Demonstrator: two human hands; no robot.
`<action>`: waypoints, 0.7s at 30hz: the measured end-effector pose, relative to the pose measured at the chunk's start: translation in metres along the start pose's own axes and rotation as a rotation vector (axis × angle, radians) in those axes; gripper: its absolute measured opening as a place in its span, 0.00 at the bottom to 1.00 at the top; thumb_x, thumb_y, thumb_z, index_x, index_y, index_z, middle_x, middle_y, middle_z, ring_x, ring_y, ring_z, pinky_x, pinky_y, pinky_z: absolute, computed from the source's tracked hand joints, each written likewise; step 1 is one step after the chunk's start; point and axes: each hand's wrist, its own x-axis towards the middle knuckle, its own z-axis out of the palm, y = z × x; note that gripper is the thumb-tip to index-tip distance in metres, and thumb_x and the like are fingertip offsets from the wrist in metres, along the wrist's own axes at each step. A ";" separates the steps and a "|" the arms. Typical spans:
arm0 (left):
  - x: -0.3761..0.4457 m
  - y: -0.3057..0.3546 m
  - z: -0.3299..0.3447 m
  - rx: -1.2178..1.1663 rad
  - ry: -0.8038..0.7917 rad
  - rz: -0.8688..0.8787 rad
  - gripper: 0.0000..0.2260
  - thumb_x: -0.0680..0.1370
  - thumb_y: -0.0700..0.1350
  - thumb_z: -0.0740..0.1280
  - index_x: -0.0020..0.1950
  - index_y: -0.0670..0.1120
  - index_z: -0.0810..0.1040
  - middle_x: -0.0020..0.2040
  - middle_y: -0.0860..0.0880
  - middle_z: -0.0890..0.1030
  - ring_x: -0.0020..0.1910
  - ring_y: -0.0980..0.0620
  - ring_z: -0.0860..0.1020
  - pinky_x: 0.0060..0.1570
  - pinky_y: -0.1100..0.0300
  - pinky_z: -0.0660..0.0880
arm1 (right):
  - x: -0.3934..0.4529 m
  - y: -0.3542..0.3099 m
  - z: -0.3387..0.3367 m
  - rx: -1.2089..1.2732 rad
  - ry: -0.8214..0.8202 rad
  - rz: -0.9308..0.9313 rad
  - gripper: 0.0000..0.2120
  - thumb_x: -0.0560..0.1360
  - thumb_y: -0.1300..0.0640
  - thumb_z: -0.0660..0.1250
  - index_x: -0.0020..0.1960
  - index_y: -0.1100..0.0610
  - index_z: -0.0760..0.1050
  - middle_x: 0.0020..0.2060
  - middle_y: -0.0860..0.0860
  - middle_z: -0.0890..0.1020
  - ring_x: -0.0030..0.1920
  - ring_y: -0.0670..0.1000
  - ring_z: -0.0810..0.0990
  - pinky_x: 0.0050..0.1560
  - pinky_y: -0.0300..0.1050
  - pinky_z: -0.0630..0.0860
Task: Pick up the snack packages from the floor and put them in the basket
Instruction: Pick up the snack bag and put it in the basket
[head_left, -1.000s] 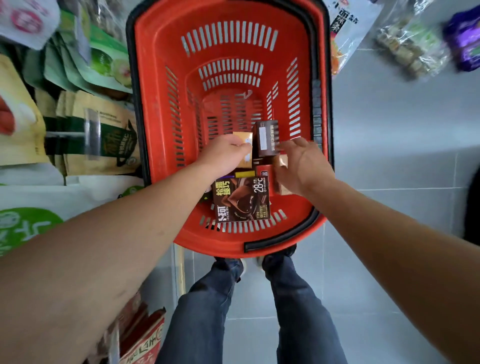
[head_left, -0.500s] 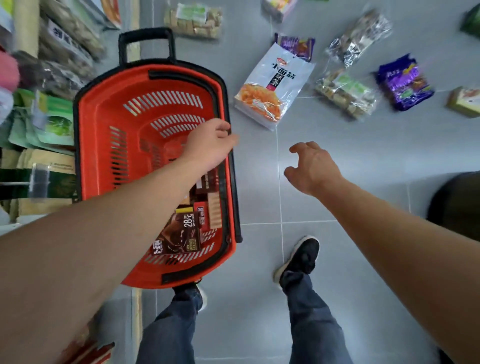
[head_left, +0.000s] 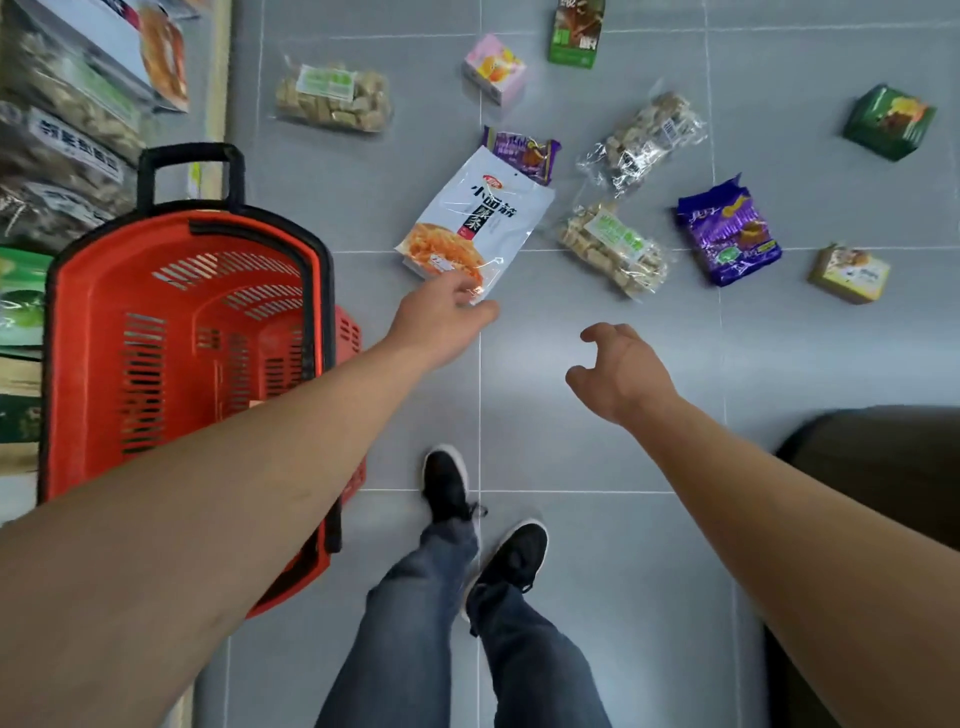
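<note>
Packages are lying scattered on the floor (head_left: 597, 415) right of the basket (head_left: 57, 322). Left hand (head_left: 441, 317) is touching the white bag (head_left: 478, 228), grip unclear; right hand (head_left: 618, 374) is hovering with fingers spread, holding nothing.

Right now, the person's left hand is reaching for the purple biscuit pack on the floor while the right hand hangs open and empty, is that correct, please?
Not quite. In the head view, the left hand is at the lower edge of the white noodle-snack bag, not the purple biscuit pack, which lies farther to the right, untouched. The rest holds: the right hand hangs open and empty above the floor.
</note>
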 end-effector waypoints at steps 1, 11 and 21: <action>0.011 0.002 0.001 -0.006 0.001 -0.010 0.23 0.71 0.56 0.69 0.65 0.51 0.77 0.61 0.51 0.81 0.61 0.52 0.77 0.56 0.61 0.71 | 0.010 0.000 -0.006 -0.009 -0.015 -0.001 0.26 0.76 0.55 0.64 0.73 0.56 0.67 0.70 0.53 0.68 0.66 0.58 0.72 0.59 0.46 0.71; 0.144 0.020 -0.008 -0.034 -0.021 -0.120 0.16 0.72 0.54 0.71 0.58 0.51 0.79 0.58 0.51 0.82 0.59 0.51 0.79 0.59 0.57 0.74 | 0.148 -0.023 -0.044 -0.077 -0.097 -0.003 0.26 0.76 0.55 0.65 0.73 0.56 0.66 0.71 0.54 0.67 0.67 0.58 0.72 0.58 0.46 0.71; 0.257 0.011 0.024 0.010 -0.059 -0.208 0.15 0.71 0.55 0.67 0.51 0.47 0.79 0.52 0.49 0.83 0.56 0.48 0.80 0.59 0.53 0.75 | 0.278 -0.019 -0.032 -0.148 -0.200 -0.013 0.26 0.76 0.56 0.64 0.73 0.55 0.67 0.70 0.55 0.69 0.67 0.59 0.72 0.60 0.48 0.71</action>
